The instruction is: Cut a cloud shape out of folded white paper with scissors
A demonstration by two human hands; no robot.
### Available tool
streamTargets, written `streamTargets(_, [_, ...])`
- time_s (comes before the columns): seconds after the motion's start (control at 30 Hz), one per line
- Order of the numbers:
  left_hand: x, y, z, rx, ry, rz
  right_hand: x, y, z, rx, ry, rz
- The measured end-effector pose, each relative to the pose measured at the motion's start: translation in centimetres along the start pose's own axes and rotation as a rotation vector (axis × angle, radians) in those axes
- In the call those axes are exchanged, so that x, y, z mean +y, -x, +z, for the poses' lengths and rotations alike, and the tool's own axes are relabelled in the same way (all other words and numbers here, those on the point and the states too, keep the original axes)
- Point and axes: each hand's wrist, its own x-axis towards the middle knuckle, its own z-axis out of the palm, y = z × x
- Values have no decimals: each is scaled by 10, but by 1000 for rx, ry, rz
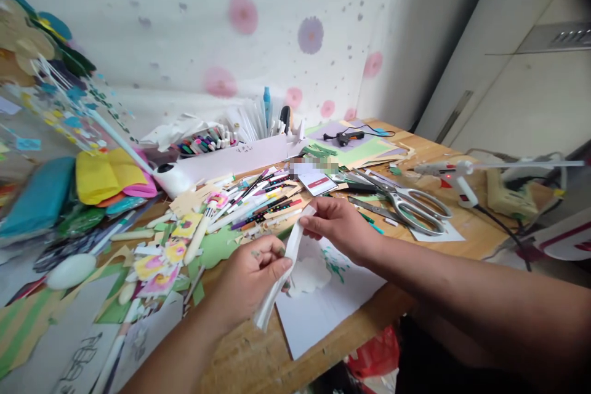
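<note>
Between my two hands a narrow folded strip of white paper (pixel 272 301) is held at a slant. My left hand (pixel 256 271) pinches it near its lower middle, thumb on top, with the loose end hanging below. The fingers of my right hand (pixel 337 228) grip the upper end. Just beneath lies a white sheet of paper (pixel 311 326) with a rounded white paper cutout (pixel 307 271) and green paint marks (pixel 336 263) on it. Large scissors (pixel 410 206) rest beyond my right hand, and a smartphone-like card with a red band (pixel 318 181) lies past my fingertips.
Pens and pencils (pixel 263 209) are heaped across the wooden table (pixel 244 363). At right stands a white glue gun (pixel 450 175) with a lit red light and a cord; a black glue gun (pixel 346 137) lies farther back. Painted paper flowers (pixel 159 271) and scraps cover the left side.
</note>
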Motion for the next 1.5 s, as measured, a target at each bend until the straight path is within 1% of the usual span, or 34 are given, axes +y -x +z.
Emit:
streamTargets(0.1, [0, -2, -3, 28, 52, -17, -4, -1, -7, 62, 17, -4])
streamTargets(0.17, [0, -3, -4, 55, 56, -15, -6, 0, -11, 60, 31, 5])
streamTargets(0.23, [0, -3, -3, 60, 56, -17, -7, 2, -13, 60, 82, -40])
streamTargets(0.3, [0, -2, 0, 60, 62, -22, -8, 7, -11, 108, 234, -187])
streamTargets(0.37, [1, 1, 4, 76, 71, -16, -10, 14, -7, 157, 462, -422])
streamTargets(0.4, [2, 2, 7, 90, 63, -13, -11, 17, -4, 156, 571, -544])
streamTargets(0.47, [3, 4, 11, 151, 10, 4, -12, 25, 3, 106, 735, -736])
streamTargets(0.53, [3, 6, 13, 232, -19, 32, -12, 31, 11, 49, 845, -821])
streamTargets(0.63, [0, 6, 15, 315, 145, 47, -9, 34, 21, 17, 940, -838])
streamTargets(0.7, [-2, 6, 17, 320, 282, 31, -7, 33, 24, 15, 957, -827])
streamTargets(0.77, [-3, 6, 19, 322, 369, 20, -6, 31, 25, 18, 984, -827])
streamTargets(0.97, [0, 5, 19, 336, 591, -7, -5, 31, 24, -7, 1100, -910])
streamTargets(1.03, [1, 6, 19, 315, 654, -2, -5, 31, 24, -18, 1122, -920])
streamTargets(1.17, [4, 7, 20, 218, 735, 15, -4, 32, 24, -16, 1146, -935])
streamTargets(1.23, [5, 8, 20, 229, 733, 27, -5, 32, 25, -15, 1143, -943])
streamTargets(1.3, [5, 7, 19, 257, 723, 27, -7, 34, 25, -66, 1097, -939])
streamTargets(1.37, [5, 7, 18, 263, 708, 8, -10, 34, 25, -132, 975, -906])
streamTargets(1.4, [5, 7, 18, 250, 698, 4, -12, 34, 24, -137, 890, -867])
streamTargets(1.43, [4, 7, 17, 228, 685, 7, -13, 33, 23, -114, 808, -813])
streamTargets(1.5, [4, 7, 18, 177, 622, 39, -15, 30, 21, -21, 693, -659])
